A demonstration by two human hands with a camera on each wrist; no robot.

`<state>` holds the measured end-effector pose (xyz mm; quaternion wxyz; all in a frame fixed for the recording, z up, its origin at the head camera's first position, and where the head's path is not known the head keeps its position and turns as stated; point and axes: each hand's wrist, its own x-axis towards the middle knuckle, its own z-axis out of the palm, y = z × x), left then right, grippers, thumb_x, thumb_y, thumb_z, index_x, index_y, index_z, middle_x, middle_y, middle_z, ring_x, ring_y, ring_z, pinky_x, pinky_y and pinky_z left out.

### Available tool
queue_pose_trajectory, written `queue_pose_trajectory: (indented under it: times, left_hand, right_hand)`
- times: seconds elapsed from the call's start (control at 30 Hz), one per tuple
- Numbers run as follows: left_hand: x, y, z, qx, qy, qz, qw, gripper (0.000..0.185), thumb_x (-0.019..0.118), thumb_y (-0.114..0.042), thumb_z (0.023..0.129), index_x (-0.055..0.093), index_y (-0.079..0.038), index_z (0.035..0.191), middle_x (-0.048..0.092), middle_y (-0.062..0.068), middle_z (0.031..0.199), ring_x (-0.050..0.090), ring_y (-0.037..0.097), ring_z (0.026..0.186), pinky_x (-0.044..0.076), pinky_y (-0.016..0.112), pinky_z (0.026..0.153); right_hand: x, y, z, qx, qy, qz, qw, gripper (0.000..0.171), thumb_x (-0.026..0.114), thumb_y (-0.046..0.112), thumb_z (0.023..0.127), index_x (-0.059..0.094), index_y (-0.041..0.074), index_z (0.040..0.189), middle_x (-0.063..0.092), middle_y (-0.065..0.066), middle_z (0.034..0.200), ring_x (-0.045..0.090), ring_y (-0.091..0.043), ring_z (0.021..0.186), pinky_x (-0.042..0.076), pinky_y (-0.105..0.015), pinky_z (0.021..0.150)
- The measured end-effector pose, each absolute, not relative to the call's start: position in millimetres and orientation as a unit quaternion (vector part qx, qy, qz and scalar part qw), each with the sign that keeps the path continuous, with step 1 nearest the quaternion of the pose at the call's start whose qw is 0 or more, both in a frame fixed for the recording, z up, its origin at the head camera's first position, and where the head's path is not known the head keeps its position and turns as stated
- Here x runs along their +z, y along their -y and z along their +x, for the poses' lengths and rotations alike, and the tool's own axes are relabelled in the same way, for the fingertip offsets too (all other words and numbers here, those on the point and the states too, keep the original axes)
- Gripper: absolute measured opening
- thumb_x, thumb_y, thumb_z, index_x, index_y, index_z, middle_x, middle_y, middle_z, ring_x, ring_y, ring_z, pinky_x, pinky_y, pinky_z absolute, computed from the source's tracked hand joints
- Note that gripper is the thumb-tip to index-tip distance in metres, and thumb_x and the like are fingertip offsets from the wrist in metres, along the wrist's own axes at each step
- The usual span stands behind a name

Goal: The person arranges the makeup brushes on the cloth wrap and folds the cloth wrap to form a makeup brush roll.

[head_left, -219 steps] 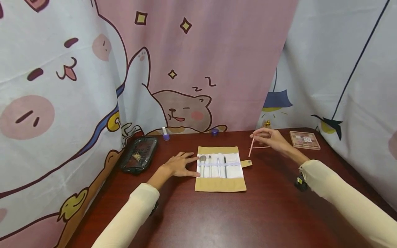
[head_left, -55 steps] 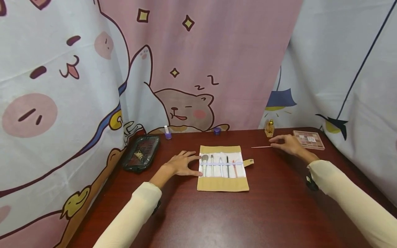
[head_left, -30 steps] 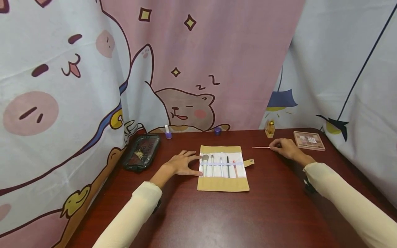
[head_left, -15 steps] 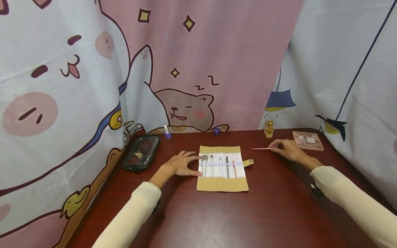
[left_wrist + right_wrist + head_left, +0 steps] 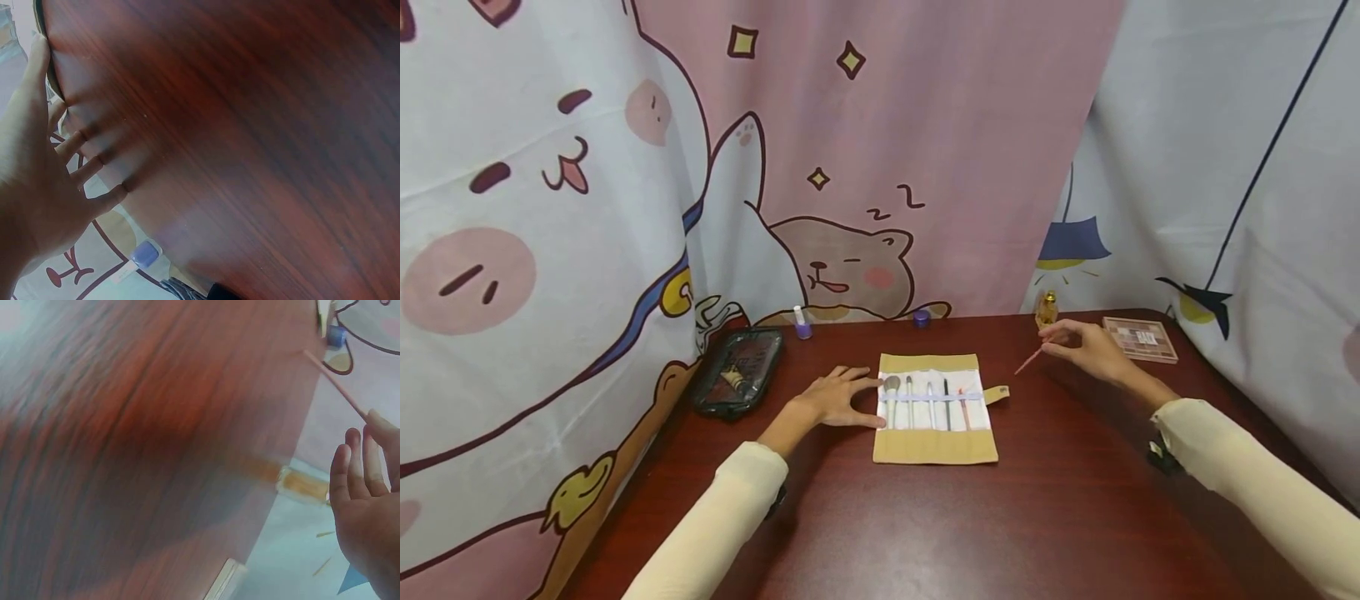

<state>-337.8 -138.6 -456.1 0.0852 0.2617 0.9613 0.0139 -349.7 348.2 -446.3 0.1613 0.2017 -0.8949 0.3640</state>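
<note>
A tan makeup brush roll (image 5: pixel 935 447) lies unfolded on the table, its white inside facing up. Under its lilac band sit several makeup brushes (image 5: pixel 891 400) and a slim pink stick (image 5: pixel 964 408) at the right end. Fingers spread, my left hand (image 5: pixel 835 398) rests at the roll's left edge, with thumb and index finger touching it. To the right of the roll, my right hand (image 5: pixel 1088 350) pinches another thin pink stick (image 5: pixel 337 386) by its end, above the table. The stick slants down to the left, and whether its tip is a brush is too small to tell.
A dark clear-topped pouch (image 5: pixel 737 375) lies at the left. Along the back stand a nail polish bottle (image 5: pixel 802 325), a small purple jar (image 5: pixel 921 318) and a gold perfume bottle (image 5: pixel 1046 310). An eyeshadow palette (image 5: pixel 1140 340) lies at the back right, before the curtain.
One pink stick has gone under the roll's band since the earliest frame. Lately the right hand has lifted the other off the table, its tip now angled down. The left hand has stayed put.
</note>
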Motion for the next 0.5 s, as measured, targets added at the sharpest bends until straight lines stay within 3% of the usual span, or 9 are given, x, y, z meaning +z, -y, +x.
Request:
queue_pose_trajectory:
  times: [0.17,0.37,0.5]
  left_hand:
    - [-456.8,139.6,-336.4,0.014,-0.962,0.258,0.089,0.093,0.057,-0.088,0.080,0.038,-0.044,0.160,0.028,-0.003,0.170,0.027,0.028,0.154,0.036,0.063,0.114]
    - [-457.0,139.8,-336.4,0.019,-0.962,0.261,0.084,0.093,0.057,-0.088,0.080,0.040,-0.042,0.159,0.030,-0.002,0.169,0.028,0.029,0.153,0.036,0.063,0.113]
    - [-456.4,139.5,-336.7,0.023,-0.961,0.263,0.082,0.093,0.058,-0.087,0.081,0.041,-0.041,0.159,0.031,-0.001,0.169,0.029,0.030,0.153,0.036,0.063,0.113]
  right_hand:
    - [-439.3,-337.4,-351.5,0.454,0.860,0.201,0.120,0.033,0.074,0.008,0.098,0.066,-0.004,0.127,0.073,-0.024,0.112,0.071,-0.001,0.090,0.057,-0.019,0.074]
    - [-432.8,-320.0,-356.0,0.527,0.812,0.229,0.099,0.040,0.069,0.001,0.098,0.057,-0.008,0.135,0.068,-0.033,0.120,0.076,-0.015,0.096,0.060,-0.025,0.074]
    - [-429.5,-307.0,-358.2,0.539,0.803,0.233,0.098,0.034,0.069,0.000,0.098,0.061,-0.008,0.130,0.069,-0.033,0.120,0.076,-0.020,0.097,0.061,-0.032,0.075]
